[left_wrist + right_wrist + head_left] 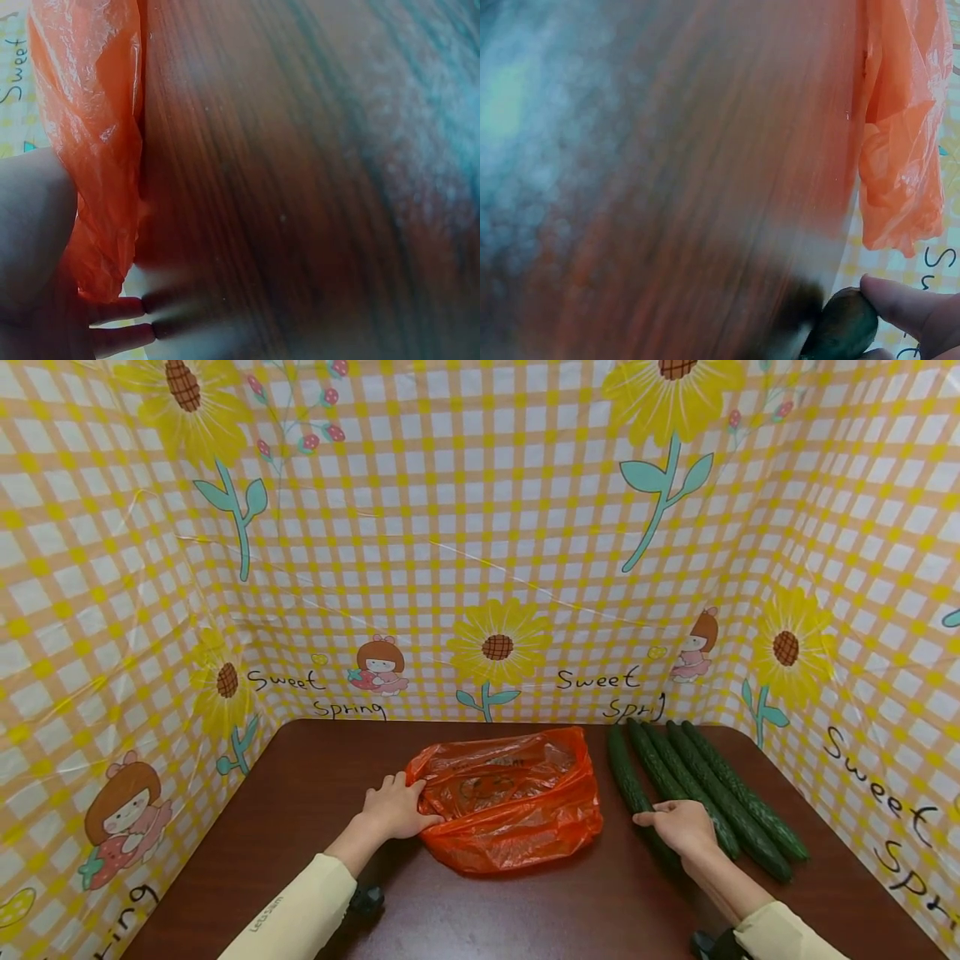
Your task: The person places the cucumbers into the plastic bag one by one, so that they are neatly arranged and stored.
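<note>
A crinkled orange-red plastic bag (517,839) lies on the table with its wide mouth facing up. My left hand (393,806) rests on the bag's left edge, thumb toward the front and fingers spread toward the back; two straight fingertips (124,337) reach past the bag in the left wrist view. At the right, several long dark green cucumbers (750,810) lie side by side. My right hand (681,828) grips the leftmost cucumber (626,772) near its middle, thumb on its left side. The right wrist view shows this cucumber's near end (844,326) beside the thumb.
The brown wooden table (322,760) is enclosed at the back and both sides by checked cloth walls (420,568) with sunflower prints. Dark wrist devices show below each sleeve, one at the left wrist (366,900) and one at the right (716,943).
</note>
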A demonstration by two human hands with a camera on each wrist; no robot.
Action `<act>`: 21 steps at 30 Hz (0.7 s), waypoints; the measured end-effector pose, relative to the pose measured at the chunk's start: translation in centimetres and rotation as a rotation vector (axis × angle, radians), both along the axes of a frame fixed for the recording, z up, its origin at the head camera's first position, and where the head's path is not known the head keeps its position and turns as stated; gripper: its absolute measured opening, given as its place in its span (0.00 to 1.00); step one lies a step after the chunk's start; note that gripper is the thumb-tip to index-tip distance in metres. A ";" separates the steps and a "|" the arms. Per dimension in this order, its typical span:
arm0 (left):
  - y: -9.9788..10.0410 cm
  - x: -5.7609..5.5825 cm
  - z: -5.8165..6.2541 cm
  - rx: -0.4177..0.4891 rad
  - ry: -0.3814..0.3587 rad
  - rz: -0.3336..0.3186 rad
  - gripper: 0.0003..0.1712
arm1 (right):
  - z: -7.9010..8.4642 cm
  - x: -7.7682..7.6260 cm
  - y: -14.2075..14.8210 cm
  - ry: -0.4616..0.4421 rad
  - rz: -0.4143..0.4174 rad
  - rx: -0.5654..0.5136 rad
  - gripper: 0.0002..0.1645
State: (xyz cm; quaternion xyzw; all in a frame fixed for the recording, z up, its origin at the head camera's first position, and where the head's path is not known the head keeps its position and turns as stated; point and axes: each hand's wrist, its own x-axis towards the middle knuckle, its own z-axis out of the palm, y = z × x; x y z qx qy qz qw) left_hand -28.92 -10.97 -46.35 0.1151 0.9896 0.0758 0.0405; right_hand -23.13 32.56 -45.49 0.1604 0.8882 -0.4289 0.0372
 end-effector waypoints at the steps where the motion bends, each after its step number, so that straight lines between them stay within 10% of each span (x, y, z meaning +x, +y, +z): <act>1: 0.0 0.0 0.0 -0.001 0.000 0.002 0.48 | 0.0 0.0 0.0 0.005 0.000 -0.003 0.38; 10: 0.0 0.1 0.1 -0.005 -0.008 0.013 0.48 | 0.1 -0.1 -0.1 0.015 0.007 -0.079 0.26; 21: -0.1 -0.2 -0.2 -0.009 0.006 0.000 0.48 | 0.3 -0.3 0.0 -0.007 0.045 -0.108 0.41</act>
